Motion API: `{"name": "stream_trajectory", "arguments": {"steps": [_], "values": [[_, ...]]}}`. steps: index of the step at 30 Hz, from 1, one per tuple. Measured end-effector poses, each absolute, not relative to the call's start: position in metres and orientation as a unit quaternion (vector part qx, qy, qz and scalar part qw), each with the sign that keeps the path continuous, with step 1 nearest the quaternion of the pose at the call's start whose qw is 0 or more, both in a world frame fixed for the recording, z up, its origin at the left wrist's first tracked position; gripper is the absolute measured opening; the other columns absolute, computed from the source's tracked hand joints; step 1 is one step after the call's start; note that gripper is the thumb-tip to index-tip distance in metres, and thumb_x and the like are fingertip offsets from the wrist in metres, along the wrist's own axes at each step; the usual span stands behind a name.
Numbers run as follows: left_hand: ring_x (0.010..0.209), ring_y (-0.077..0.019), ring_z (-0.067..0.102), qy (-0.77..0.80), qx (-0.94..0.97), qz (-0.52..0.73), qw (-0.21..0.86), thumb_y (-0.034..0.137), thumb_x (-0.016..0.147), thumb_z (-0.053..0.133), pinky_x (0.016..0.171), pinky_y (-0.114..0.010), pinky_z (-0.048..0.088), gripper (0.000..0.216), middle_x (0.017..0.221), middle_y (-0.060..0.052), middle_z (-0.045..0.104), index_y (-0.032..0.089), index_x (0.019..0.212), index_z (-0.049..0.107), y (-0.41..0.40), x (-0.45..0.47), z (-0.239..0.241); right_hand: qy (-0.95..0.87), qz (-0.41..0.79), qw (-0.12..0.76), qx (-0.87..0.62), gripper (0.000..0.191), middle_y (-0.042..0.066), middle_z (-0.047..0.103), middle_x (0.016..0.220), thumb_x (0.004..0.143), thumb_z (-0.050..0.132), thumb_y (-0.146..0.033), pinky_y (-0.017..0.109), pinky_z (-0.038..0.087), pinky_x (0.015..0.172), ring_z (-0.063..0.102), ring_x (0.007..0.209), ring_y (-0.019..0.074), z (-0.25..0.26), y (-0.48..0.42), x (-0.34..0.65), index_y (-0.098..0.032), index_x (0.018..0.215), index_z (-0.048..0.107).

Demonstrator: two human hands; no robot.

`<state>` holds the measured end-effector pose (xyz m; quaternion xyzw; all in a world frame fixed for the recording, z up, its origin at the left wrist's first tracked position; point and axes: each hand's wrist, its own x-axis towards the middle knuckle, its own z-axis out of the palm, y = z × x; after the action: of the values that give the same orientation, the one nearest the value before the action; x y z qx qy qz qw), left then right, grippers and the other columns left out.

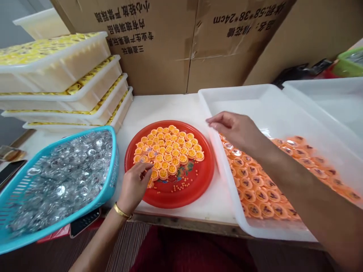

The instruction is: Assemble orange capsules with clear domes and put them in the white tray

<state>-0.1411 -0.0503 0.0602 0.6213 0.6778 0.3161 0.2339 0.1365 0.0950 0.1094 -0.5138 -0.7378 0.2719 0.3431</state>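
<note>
A round red tray (204,181) holds many small orange cups (168,149) with yellow-orange beads in them. My left hand (134,185), with a gold bracelet (121,212) at its wrist, is at the tray's left front, beside the nearest cups. Its thumb and fingers are drawn together; anything between them is hidden. Over the left rim of a white plastic bin (241,223) hangs my right hand (236,130), fingers bent and pressed together, with no object I can make out at the tips. Inside the bin lie many orange pieces with clear, dark-printed tops (261,194).
A blue basket (113,162) of clear plastic domes (70,170) stands at left. Behind it are stacked white trays (85,102) with yellow pieces. Cardboard boxes (159,68) wall off the back. A phone (85,222) lies under the basket; loose beads (181,186) dot the red tray.
</note>
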Motion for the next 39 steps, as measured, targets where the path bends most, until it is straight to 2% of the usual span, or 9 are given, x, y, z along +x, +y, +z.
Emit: {"name": "stream_trajectory", "arguments": {"steps": [4,7,11,19,22,25,27,30,39], "values": [[0.078,-0.0157,0.060,0.653,0.712,0.207,0.153,0.021,0.088,0.054,0.073,-0.029,0.047,0.015,0.087,-0.004,0.063,0.018,0.094,0.066,-0.053,-0.139,0.050,-0.826,0.311,0.164,-0.441,0.012,0.005,0.071,0.093,0.082,0.061,-0.023,0.039,0.054,0.074,0.067,0.083,0.0235,0.101,0.005,0.086,-0.026,0.091,0.068],[0.086,-0.0201,0.058,0.642,0.749,0.143,0.080,0.023,0.087,0.057,0.076,-0.032,0.047,0.013,0.090,-0.007,0.060,0.018,0.095,0.066,-0.052,-0.130,0.042,-0.816,0.260,0.107,-0.505,0.021,0.011,0.068,0.102,0.081,0.061,-0.020,0.044,0.054,0.075,0.066,0.091,0.0293,0.069,-0.028,0.060,-0.021,0.102,0.063],[0.087,-0.0236,0.056,0.644,0.759,0.094,0.036,0.024,0.089,0.054,0.074,-0.035,0.047,0.015,0.089,-0.009,0.057,0.017,0.088,0.067,-0.051,-0.122,0.037,-0.797,0.208,0.117,-0.554,0.024,0.013,0.063,0.108,0.085,0.057,-0.018,0.042,0.053,0.079,0.063,0.095,0.0283,0.042,-0.031,0.040,-0.017,0.109,0.058],[0.080,-0.0199,0.057,0.642,0.761,0.095,0.029,0.019,0.088,0.054,0.065,-0.030,0.045,0.013,0.086,-0.005,0.059,0.019,0.081,0.066,-0.055,-0.117,0.031,-0.834,0.186,0.121,-0.504,0.025,0.008,0.059,0.105,0.086,0.054,-0.011,0.034,0.051,0.082,0.061,0.098,0.0232,0.026,-0.030,0.028,-0.018,0.110,0.057],[0.081,-0.0186,0.058,0.651,0.745,0.136,0.046,0.019,0.088,0.054,0.069,-0.029,0.046,0.013,0.086,-0.005,0.059,0.019,0.086,0.067,-0.049,-0.131,0.035,-0.843,0.171,0.113,-0.497,0.029,0.008,0.058,0.102,0.088,0.055,-0.015,0.031,0.052,0.077,0.061,0.097,0.0225,0.024,-0.029,0.024,-0.020,0.116,0.056],[0.085,-0.0214,0.058,0.696,0.702,0.154,-0.005,0.017,0.086,0.054,0.079,-0.033,0.048,0.018,0.090,-0.008,0.059,0.016,0.099,0.067,-0.037,-0.152,0.040,-0.852,0.157,0.095,-0.490,0.035,0.007,0.057,0.100,0.088,0.058,-0.019,0.031,0.052,0.073,0.061,0.094,0.0222,0.025,-0.028,0.018,-0.022,0.122,0.055],[0.088,-0.0241,0.058,0.720,0.682,0.126,-0.034,0.014,0.084,0.055,0.082,-0.035,0.047,0.021,0.092,-0.011,0.059,0.013,0.101,0.067,-0.029,-0.163,0.041,-0.857,0.148,0.081,-0.487,0.034,0.007,0.057,0.100,0.087,0.059,-0.020,0.032,0.052,0.072,0.061,0.092,0.0224,0.026,-0.027,0.015,-0.023,0.121,0.057],[0.090,-0.0260,0.057,0.732,0.676,0.075,-0.040,0.015,0.083,0.055,0.081,-0.036,0.046,0.015,0.091,-0.012,0.058,0.014,0.090,0.068,-0.022,-0.170,0.036,-0.861,0.138,0.075,-0.485,0.029,0.007,0.057,0.098,0.086,0.061,-0.020,0.032,0.053,0.072,0.061,0.091,0.0220,0.027,-0.027,0.014,-0.022,0.115,0.060],[0.085,-0.0230,0.059,0.743,0.668,0.036,-0.025,0.019,0.088,0.048,0.069,-0.032,0.044,0.018,0.092,-0.011,0.061,0.016,0.085,0.066,-0.020,-0.170,0.031,-0.851,0.121,0.117,-0.498,0.015,0.007,0.059,0.096,0.089,0.058,-0.031,0.030,0.052,0.065,0.063,0.082,0.0199,0.019,-0.051,0.035,-0.019,0.098,0.061]]}}
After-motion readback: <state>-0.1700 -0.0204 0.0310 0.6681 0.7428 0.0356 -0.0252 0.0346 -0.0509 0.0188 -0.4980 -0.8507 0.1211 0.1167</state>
